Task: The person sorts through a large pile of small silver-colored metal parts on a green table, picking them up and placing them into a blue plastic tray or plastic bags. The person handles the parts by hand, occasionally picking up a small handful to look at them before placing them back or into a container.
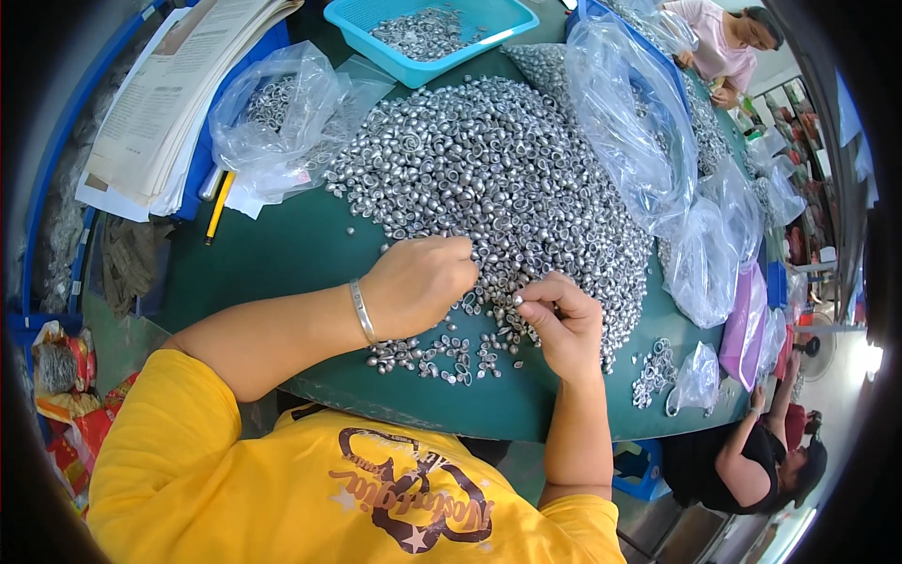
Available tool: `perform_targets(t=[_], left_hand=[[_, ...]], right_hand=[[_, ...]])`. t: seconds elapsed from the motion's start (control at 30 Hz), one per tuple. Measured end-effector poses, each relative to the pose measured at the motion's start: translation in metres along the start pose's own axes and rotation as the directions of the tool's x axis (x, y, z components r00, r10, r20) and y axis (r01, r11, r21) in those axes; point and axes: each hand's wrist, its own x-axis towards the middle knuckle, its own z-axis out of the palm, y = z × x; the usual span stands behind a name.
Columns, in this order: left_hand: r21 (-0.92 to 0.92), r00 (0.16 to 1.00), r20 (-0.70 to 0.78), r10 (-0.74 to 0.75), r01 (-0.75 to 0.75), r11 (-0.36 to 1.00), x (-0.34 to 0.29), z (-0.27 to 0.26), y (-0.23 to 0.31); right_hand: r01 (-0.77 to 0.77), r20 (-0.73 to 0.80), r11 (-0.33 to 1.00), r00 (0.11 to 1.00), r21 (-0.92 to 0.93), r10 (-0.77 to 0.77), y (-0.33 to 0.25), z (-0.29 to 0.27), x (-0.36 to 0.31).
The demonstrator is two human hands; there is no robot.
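Observation:
A broad heap of small silver metal pieces [507,169], some domed and some ring-like, covers the middle of the green table. My left hand [423,282] is closed over the heap's near edge, its fingers curled away; whatever they hold is hidden. Close to its right, my right hand [568,329] pinches a small rounded silver metal piece [518,300] between thumb and forefinger. Below both hands lies a loose scatter of silver rings and caps [451,360] on the green tabletop [376,393]. A bangle circles my left wrist.
A turquoise basket [442,73] of pieces stands at the far side. Papers [164,103], a yellow pencil [220,207] and a plastic bag [277,103] lie left. Clear bags [634,132] crowd the right. Two people [728,42] are at the right, one far, one near.

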Motion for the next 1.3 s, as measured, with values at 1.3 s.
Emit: perform_targets(t=[1.3], left_hand=[[-0.856, 0.775, 0.495, -0.392, 0.356, -0.375, 0.008, -0.012, -0.008]], right_hand=[[-0.304, 0.22, 0.459, 0.948, 0.834, 0.228, 0.01, -0.019, -0.002]])
